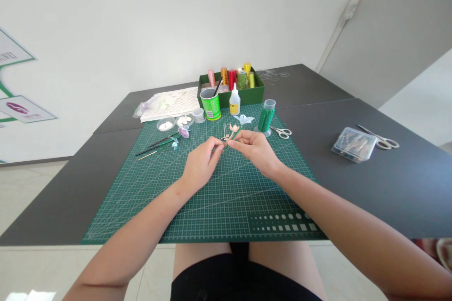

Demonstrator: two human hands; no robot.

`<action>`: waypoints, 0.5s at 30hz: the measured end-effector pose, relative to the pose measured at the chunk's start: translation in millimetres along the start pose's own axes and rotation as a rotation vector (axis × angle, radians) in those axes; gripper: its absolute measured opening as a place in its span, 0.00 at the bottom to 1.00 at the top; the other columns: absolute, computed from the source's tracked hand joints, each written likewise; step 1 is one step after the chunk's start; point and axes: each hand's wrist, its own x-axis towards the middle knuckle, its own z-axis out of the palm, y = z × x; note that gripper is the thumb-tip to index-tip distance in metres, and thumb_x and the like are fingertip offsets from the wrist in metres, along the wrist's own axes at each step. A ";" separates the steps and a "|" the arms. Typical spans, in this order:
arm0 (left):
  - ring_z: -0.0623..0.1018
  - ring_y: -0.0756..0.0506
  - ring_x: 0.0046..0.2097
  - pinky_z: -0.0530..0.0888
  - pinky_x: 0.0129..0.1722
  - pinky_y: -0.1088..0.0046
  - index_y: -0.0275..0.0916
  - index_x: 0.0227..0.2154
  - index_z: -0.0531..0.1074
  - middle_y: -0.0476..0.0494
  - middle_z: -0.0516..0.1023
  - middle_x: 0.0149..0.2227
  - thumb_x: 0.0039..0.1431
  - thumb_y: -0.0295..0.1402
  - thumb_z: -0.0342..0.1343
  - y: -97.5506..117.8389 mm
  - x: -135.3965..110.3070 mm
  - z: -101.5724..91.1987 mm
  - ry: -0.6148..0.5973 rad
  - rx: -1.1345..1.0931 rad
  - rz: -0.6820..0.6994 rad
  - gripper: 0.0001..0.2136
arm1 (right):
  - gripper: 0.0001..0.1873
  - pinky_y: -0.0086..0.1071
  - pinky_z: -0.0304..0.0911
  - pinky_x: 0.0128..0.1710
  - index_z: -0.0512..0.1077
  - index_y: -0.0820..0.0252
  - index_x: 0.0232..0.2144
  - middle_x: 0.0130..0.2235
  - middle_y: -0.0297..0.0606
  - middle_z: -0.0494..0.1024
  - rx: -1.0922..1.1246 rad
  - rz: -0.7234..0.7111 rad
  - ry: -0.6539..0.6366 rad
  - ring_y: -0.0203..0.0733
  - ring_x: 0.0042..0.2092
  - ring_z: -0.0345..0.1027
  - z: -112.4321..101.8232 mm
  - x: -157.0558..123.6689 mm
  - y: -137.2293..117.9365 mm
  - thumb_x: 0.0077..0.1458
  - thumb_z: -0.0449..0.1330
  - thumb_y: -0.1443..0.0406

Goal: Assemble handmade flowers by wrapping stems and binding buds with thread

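Note:
Both my hands meet over the middle of the green cutting mat (pixel 212 197). My left hand (pixel 200 162) pinches the lower end of a thin green stem. My right hand (pixel 254 146) pinches the same stem a little higher, just below a small pale pink paper flower (pixel 233 129) at its tip. The flower stem (pixel 236 134) tilts up and away from me. To the left on the mat lie a purple paper flower (pixel 183 132) on a green stem and a pale blue one (pixel 174 142).
At the mat's far edge stand a green can (pixel 211 104), a glue bottle (pixel 234 100), small round dishes (pixel 165 125) and a green tape roll holder (pixel 266 116). Small scissors (pixel 281 132) lie beside it. A green box of thread spools (pixel 231 85) sits behind. A clear plastic case (pixel 353 144) and larger scissors (pixel 379 139) lie at right.

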 end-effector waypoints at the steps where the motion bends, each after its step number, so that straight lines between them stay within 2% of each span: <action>1: 0.76 0.44 0.34 0.66 0.35 0.71 0.43 0.36 0.73 0.47 0.80 0.34 0.68 0.37 0.52 0.1 -0.5 0.6 0.009 0.028 0.009 0.07 | 0.20 0.31 0.37 0.24 0.72 0.60 0.27 0.20 0.24 0.55 -0.008 -0.007 0.009 0.30 0.23 0.42 0.0 0.0 -0.1 0.50 0.69 0.50; 5: 0.78 0.43 0.42 0.68 0.41 0.69 0.43 0.38 0.68 0.43 0.81 0.44 0.70 0.35 0.48 0.9 -2.2 1.4 0.021 0.124 0.070 0.06 | 0.18 0.31 0.37 0.24 0.74 0.61 0.29 0.20 0.23 0.52 -0.038 -0.033 0.032 0.30 0.24 0.41 0.4 -0.3 -2.0 0.51 0.68 0.51; 8: 0.78 0.42 0.46 0.69 0.46 0.67 0.43 0.38 0.66 0.40 0.80 0.51 0.71 0.34 0.46 1.2 -3.1 0.0 0.012 0.135 0.097 0.06 | 0.18 0.31 0.38 0.24 0.73 0.60 0.27 0.20 0.24 0.52 -0.059 -0.049 0.045 0.30 0.24 0.41 -0.2 -0.5 -3.1 0.52 0.68 0.51; 11: 0.78 0.41 0.48 0.69 0.47 0.65 0.43 0.38 0.67 0.39 0.80 0.53 0.70 0.32 0.46 0.7 -3.2 -1.8 -0.001 0.094 0.093 0.06 | 0.17 0.31 0.38 0.23 0.72 0.59 0.26 0.20 0.23 0.52 -0.094 -0.067 0.065 0.30 0.23 0.41 -2.0 -0.1 -3.4 0.52 0.68 0.53; 15: 0.78 0.40 0.50 0.70 0.48 0.63 0.43 0.35 0.67 0.40 0.79 0.54 0.69 0.31 0.46 -1.5 -1.3 -3.5 -0.097 0.063 0.122 0.08 | 0.13 0.31 0.38 0.23 0.73 0.60 0.28 0.19 0.23 0.52 -0.136 -0.071 0.075 0.30 0.23 0.42 -5.1 0.9 -3.2 0.54 0.66 0.56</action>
